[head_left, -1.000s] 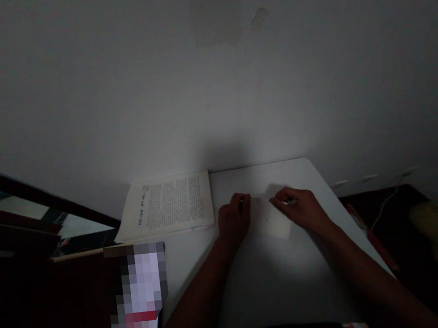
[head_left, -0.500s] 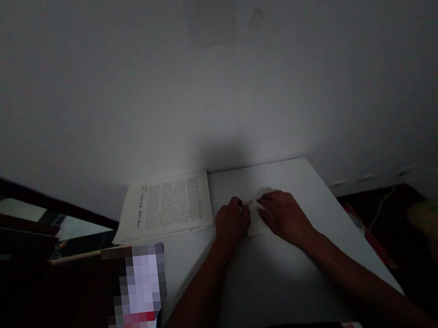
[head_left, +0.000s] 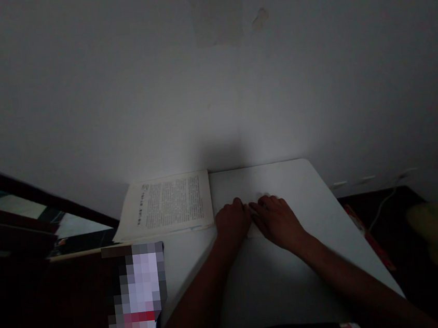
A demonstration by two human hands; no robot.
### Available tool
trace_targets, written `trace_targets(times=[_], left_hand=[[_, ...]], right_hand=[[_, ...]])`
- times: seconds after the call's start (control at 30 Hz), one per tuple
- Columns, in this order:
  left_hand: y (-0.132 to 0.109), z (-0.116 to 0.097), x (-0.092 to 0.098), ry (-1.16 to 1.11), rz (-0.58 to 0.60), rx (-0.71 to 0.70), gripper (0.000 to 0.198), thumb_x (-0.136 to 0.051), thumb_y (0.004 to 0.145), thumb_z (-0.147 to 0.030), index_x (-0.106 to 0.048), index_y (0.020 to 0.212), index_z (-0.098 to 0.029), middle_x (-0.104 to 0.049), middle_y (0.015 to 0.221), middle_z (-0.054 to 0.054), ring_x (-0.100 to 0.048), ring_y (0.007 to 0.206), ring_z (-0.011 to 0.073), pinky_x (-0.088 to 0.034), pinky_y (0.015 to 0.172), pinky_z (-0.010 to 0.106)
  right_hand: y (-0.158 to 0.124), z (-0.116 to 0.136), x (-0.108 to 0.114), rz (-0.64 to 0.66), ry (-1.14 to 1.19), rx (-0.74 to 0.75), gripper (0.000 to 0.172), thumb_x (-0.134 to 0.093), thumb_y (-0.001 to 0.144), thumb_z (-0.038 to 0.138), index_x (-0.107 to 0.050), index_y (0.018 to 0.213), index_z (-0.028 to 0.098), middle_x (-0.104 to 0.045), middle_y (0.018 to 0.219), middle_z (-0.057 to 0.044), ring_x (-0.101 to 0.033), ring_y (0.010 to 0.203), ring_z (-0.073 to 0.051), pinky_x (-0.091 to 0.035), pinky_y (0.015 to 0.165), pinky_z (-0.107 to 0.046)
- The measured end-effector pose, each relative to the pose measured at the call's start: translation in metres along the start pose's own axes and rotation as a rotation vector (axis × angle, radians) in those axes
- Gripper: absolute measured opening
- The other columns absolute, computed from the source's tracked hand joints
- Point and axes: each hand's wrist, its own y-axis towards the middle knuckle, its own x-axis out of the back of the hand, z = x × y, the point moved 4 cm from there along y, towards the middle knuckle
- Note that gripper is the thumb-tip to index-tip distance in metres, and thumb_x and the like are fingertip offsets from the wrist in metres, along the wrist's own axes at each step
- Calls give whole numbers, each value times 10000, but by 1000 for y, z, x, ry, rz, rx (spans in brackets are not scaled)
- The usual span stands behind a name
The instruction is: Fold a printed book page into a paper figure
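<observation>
While the right hand point(head_left: 278, 221) lay flat on the small white folded paper point(head_left: 254, 230), the left hand point(head_left: 233, 222) sat curled at its edge, grip unclear; even pressure would suit.

Two hands point(head_left: 233, 224) point(head_left: 279, 224), one paper sheet point(head_left: 255, 231), one open book point(head_left: 168, 205), one white table point(head_left: 291, 177)

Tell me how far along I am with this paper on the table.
Done: the paper, spread wider a second ago, now looks folded small. In hand: left hand and right hand press it flat on the white table. Left: hard to say; most of it is hidden under the hands.
</observation>
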Motion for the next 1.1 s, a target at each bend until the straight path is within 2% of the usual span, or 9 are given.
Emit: trace_targets(times=[0.3, 0.6, 0.87, 1.1], left_hand=[[1, 1, 1, 6, 19, 25, 291, -395, 867, -369, -594, 947, -171, -670, 815, 100, -644, 749, 226, -459, 635, 294], [4, 4, 0, -6, 53, 54, 343, -406, 856, -415, -617, 946, -159, -673, 862, 116, -638, 793, 223, -459, 689, 305], [8, 2, -1, 16, 46, 30, 470, -360, 854, -522, -623, 935, -141, -670, 857, 137, -639, 785, 245, -473, 673, 331], [7, -1, 1, 26, 27, 20, 410, -351, 876, -439, -630, 917, -141, -670, 835, 136, -644, 775, 257, -479, 654, 344]], right_hand=[[-4, -17, 8, -15, 6, -73, 297, -456, 877, 345, -641, 1060, 200, -601, 915, -105, -528, 857, -233, -402, 751, -361], [-11, -40, 11, -43, 7, -120, 299, -455, 873, 369, -671, 958, 181, -612, 850, -99, -543, 786, -223, -422, 731, -355], [-7, -28, 6, -6, -13, -77, 318, -482, 855, 272, -598, 1142, 197, -582, 924, -106, -509, 849, -232, -386, 742, -360], [-5, -24, 4, 26, -23, -74, 326, -499, 840, 271, -606, 1139, 198, -577, 927, -106, -501, 857, -237, -385, 738, -365]])
